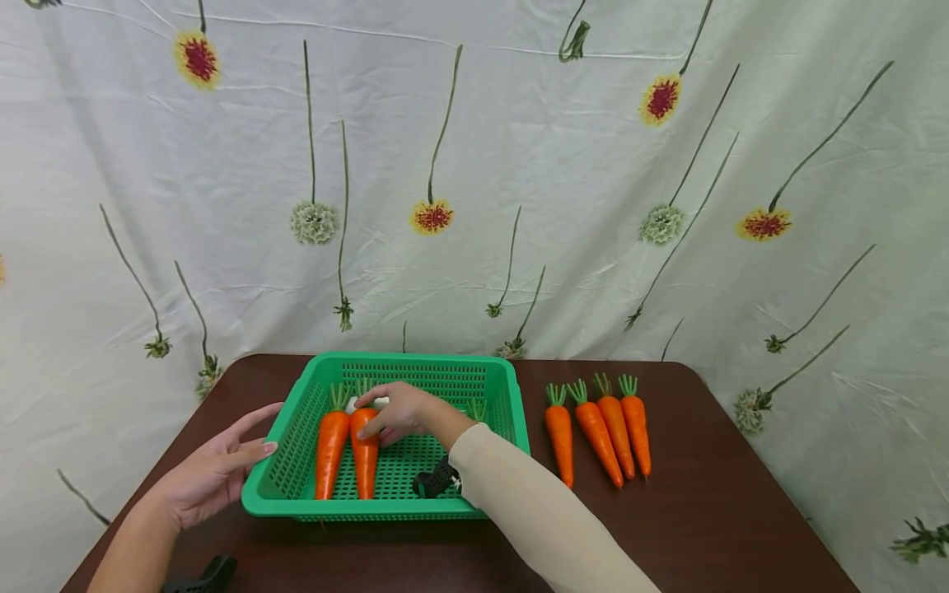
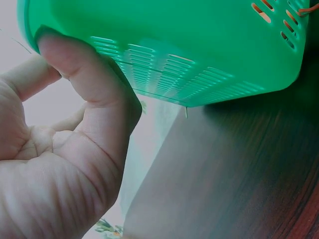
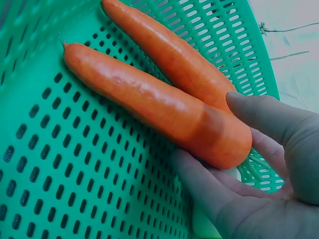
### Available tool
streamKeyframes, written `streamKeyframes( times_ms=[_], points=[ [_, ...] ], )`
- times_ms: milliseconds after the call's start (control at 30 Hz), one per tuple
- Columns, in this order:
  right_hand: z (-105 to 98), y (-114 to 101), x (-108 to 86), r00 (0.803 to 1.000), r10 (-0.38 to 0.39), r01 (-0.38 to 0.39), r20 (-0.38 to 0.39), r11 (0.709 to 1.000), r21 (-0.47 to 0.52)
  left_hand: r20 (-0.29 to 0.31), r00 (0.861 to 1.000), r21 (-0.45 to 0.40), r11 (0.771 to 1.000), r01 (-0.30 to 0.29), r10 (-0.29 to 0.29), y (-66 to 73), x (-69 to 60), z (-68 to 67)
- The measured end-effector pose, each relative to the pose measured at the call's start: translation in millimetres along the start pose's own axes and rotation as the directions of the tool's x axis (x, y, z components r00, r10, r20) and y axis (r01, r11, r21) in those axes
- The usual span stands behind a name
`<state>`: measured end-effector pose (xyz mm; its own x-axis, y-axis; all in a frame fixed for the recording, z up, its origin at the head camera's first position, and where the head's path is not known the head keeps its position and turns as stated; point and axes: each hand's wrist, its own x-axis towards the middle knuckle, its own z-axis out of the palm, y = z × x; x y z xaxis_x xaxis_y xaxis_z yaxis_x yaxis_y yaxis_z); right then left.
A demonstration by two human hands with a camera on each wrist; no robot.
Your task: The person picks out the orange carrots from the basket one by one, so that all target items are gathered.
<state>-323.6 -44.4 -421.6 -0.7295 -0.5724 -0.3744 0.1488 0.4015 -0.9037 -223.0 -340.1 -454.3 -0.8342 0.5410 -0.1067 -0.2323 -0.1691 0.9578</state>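
- At the left of the frame, the left hand (image 1: 211, 478) is held against the end rim of the green basket (image 1: 278, 505), thumb and fingers spread apart rather than wrapped round it. For steadiness, light pressure should be kept there, so that the basket is neither tipped nor pushed.
- The basket is seen at lower centre, resting on the dark surface (image 1: 712, 494). In its left part, a left-hand carrot (image 1: 330, 453) is laid lengthwise, tip toward the bottom of the frame.
- Just beside it, the second carrot (image 1: 365, 465) is laid nearly parallel, its thick end held between thumb and fingers of the right hand (image 1: 404, 409); how firmly cannot be told. The step in hand is judged to be the placing or picking up of this carrot; which of the two cannot be told. It is best gripped by the thick body, with the leaf stems left unpinched and its neighbour undisturbed.
- Near the carrot tops, a white object (image 1: 381, 403) is partly covered by the right hand and cannot be identified.
- Farther right inside the basket, green stems (image 1: 477, 408) are seen; whatever is below them is hidden by the forearm.
- Right of the basket, four carrots (image 1: 599, 436) are laid on the surface, stems toward the top.
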Motion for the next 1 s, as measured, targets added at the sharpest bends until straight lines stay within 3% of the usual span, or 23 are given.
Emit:
streamKeyframes(
  times_ms=[667,1000],
  points=[
    [0.1,-2.9,-1.8,1.0,0.004,-0.003,-0.024,1.0,0.019,0.005,1.0,0.008,1.0,-0.01,0.01,0.8,-1.5,2.1],
    [-15.0,-9.2,-12.8,0.998,-0.038,0.04,-0.042,0.997,0.069,-0.006,1.0,0.018,1.0,-0.005,0.005,-0.2,-0.8,-0.6]
  ],
)
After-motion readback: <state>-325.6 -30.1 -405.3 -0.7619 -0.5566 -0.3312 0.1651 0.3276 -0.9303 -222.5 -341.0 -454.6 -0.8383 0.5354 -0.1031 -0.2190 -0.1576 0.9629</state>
